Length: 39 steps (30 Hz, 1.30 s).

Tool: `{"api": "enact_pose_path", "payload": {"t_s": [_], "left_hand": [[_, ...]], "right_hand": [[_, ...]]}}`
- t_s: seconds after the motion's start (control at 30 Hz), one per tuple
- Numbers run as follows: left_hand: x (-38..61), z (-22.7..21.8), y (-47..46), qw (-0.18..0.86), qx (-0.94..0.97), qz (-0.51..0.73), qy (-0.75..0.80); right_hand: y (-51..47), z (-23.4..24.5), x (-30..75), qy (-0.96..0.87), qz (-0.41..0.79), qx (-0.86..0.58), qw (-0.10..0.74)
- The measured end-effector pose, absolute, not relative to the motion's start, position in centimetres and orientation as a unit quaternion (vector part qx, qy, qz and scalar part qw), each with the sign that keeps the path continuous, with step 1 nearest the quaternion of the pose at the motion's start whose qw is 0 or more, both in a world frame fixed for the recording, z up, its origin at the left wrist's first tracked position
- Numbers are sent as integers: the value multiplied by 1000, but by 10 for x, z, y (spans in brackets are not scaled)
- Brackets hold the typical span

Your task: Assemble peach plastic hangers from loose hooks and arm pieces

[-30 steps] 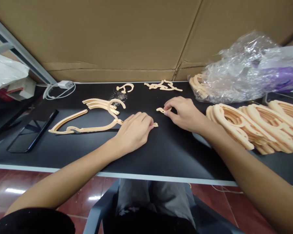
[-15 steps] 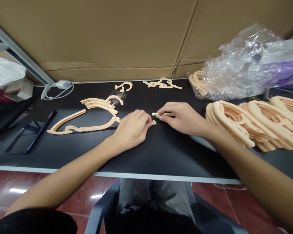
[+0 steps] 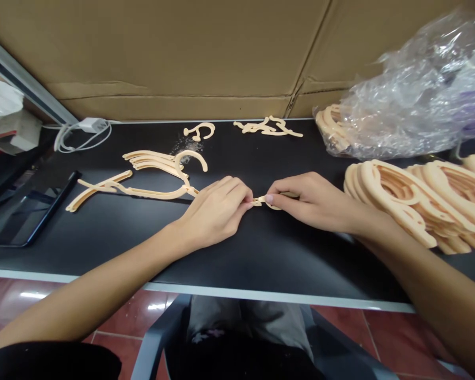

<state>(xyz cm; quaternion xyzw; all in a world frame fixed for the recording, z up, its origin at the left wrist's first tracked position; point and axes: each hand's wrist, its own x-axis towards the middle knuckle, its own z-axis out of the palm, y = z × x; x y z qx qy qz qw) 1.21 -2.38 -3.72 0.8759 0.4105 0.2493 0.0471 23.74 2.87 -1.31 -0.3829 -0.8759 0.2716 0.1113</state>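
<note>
My left hand (image 3: 221, 211) is closed on one arm of a cream plastic clothes hanger (image 3: 158, 194), whose hook points up and whose other arm lies to the left. My right hand (image 3: 304, 200) pinches a small cream hanger piece (image 3: 274, 207), mostly covered by the fingers. The tip of the piece meets the end of the hanger arm between my two hands; whether they are joined I cannot tell. Straight hanger bars (image 3: 154, 159) lie behind the hanger, and another loose bar (image 3: 79, 199) rests under its left end.
A hook piece (image 3: 206, 126) and a small heap of curved pieces (image 3: 267, 126) lie at the back of the black table (image 3: 221, 274). Stacked hanger parts (image 3: 396, 195) and a clear plastic bag (image 3: 411, 100) occupy the right. A phone (image 3: 35, 211) and white charger cable (image 3: 83, 137) are left.
My right hand has brought its piece against the end of the hanger arm, closing the gap between them. The hanger's left end has swung up and now crosses the loose bar.
</note>
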Motion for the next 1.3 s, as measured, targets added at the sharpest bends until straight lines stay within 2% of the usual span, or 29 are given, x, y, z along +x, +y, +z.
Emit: {"api": "enact_pose_path", "payload": {"t_s": [0.37, 0.57, 0.87, 1.3], "left_hand": [[13, -39, -23, 61, 888, 239, 388], [12, -38, -22, 81, 887, 241, 385], [12, -38, -22, 84, 884, 242, 392], [14, -38, -22, 70, 887, 242, 386]], "right_hand": [[27, -15, 238, -911, 246, -300, 138], [25, -13, 236, -927, 170, -320, 95], [19, -9, 232, -906, 137, -398, 48], [20, -5, 238, -872, 275, -396, 85]]}}
